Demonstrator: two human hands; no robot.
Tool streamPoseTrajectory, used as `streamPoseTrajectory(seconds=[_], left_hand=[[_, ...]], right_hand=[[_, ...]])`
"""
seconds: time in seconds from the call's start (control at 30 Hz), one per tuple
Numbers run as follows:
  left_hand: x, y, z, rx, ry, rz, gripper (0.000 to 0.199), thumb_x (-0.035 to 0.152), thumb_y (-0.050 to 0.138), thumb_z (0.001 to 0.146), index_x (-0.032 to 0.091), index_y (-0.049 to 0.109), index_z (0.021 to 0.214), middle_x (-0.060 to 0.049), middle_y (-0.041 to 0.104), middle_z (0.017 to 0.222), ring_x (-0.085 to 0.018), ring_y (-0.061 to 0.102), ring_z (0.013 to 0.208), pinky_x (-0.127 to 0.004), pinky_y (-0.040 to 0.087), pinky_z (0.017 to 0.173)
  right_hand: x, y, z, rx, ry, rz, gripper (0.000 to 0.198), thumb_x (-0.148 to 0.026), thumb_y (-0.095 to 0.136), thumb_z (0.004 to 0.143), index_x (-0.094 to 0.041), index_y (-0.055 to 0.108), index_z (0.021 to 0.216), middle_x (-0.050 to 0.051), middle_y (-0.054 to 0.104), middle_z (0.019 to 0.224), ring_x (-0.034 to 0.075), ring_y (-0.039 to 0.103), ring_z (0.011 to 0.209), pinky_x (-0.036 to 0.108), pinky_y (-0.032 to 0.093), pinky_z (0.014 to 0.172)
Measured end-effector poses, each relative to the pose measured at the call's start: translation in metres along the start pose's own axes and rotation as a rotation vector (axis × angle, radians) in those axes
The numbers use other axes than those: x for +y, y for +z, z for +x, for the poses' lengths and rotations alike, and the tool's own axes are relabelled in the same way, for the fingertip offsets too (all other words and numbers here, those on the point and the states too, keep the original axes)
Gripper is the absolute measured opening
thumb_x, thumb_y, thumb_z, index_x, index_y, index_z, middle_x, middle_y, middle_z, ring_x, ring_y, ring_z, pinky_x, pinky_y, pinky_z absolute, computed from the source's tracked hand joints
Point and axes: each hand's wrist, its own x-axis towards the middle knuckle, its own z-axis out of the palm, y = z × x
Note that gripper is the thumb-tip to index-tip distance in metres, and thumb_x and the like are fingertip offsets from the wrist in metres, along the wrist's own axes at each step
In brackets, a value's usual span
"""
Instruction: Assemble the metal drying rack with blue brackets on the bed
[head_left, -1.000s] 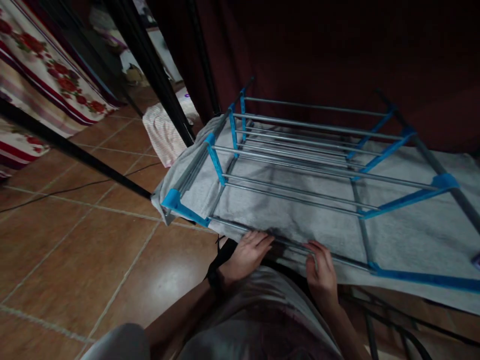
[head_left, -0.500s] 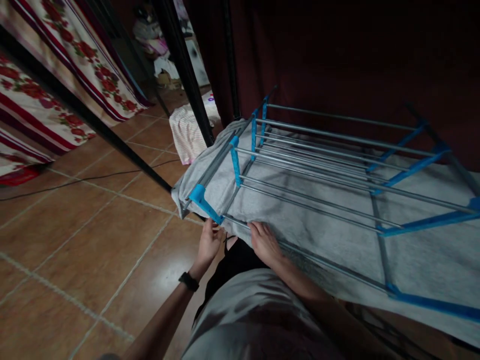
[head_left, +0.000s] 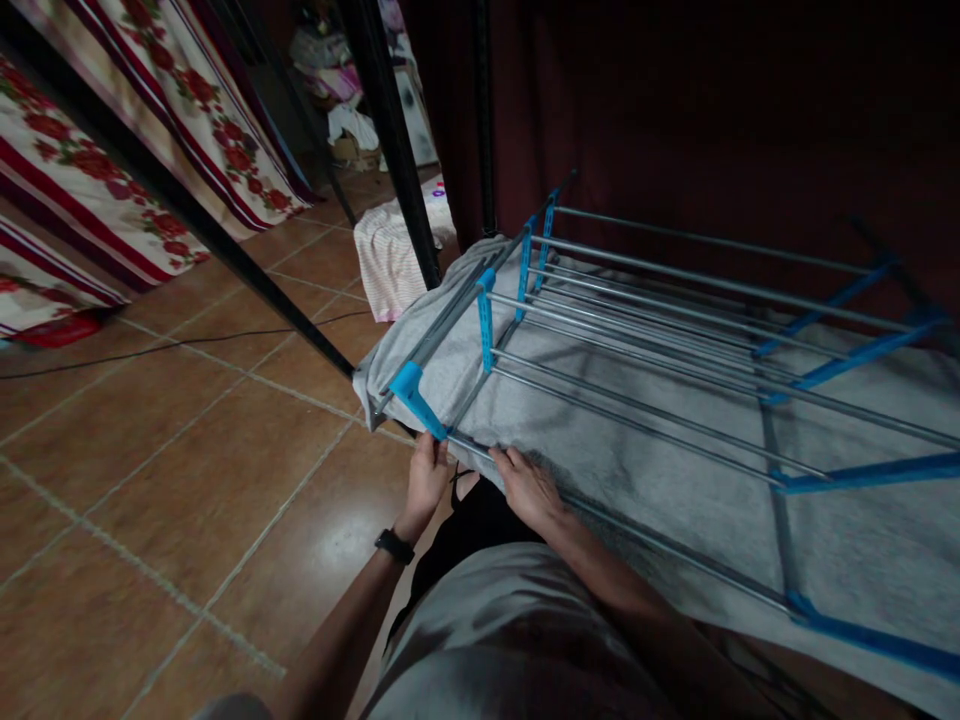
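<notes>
Grey cloth point(head_left: 675, 490) beneath rack point(head_left: 637, 339); tiled floor point(head_left: 225, 480)

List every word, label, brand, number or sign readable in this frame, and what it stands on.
None can be read.
Blue-and-grey rack: no lettering can be made out.
Black wristband on the left arm: no readable marking.
Striped curtain: flowers and stripes, no legible text.
Background pile: too small and dim to tell.

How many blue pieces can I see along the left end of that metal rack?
4: nearest piece beside the left hand, then second piece, third piece and fourth piece farther back; more may be hidden.
</notes>
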Motion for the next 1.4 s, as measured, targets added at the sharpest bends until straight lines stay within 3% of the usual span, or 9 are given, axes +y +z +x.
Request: streamPoseTrajectory(seconds=[0.27,0.63,1.23,1.4], left_hand=[[-0.007,0.001,0.001,-0.003,-0.017,-0.05,0.033,0.028,0.056,0.086,0.017,0.065,0.116,-0.013,0.072,0.114,-0.029,0.069,0.105,-0.045,0.053,0.096],[0.007,0.003,-0.004,0.036,-0.133,-0.018,0.02,0.028,0.06,0.082,0.018,0.075,0.091,-0.008,0.078,0.089,-0.027,0.072,0.085,-0.039,0.056,0.083],[0.014,0.012,-0.014,0.066,-0.15,0.05,0.022,0.027,0.055,0.085,0.018,0.072,0.095,-0.011,0.078,0.094,-0.027,0.073,0.086,-0.037,0.055,0.077],[0.019,0.015,-0.019,0.081,-0.14,0.068,0.024,0.027,0.052,0.087,0.018,0.071,0.099,-0.012,0.076,0.099,-0.028,0.072,0.092,-0.038,0.054,0.082]], right_hand=[[0.002,0.007,-0.001,-0.009,-0.005,0.021,0.053,-0.015,0.029,0.101,-0.026,0.041,0.151,0.011,0.057,0.139,0.021,0.065,0.111,0.033,0.051,0.091],[0.009,0.01,-0.007,0.064,-0.031,0.062,0.05,-0.019,0.029,0.103,-0.027,0.046,0.149,0.009,0.062,0.135,0.019,0.066,0.108,0.031,0.052,0.091],[0.014,0.014,-0.008,0.069,-0.037,0.111,0.046,-0.023,0.03,0.106,-0.026,0.048,0.148,0.007,0.064,0.133,0.018,0.065,0.11,0.029,0.05,0.093],[0.014,0.013,-0.009,0.065,-0.032,0.117,0.046,-0.022,0.03,0.106,-0.027,0.049,0.148,0.006,0.065,0.133,0.017,0.064,0.113,0.028,0.049,0.094]])
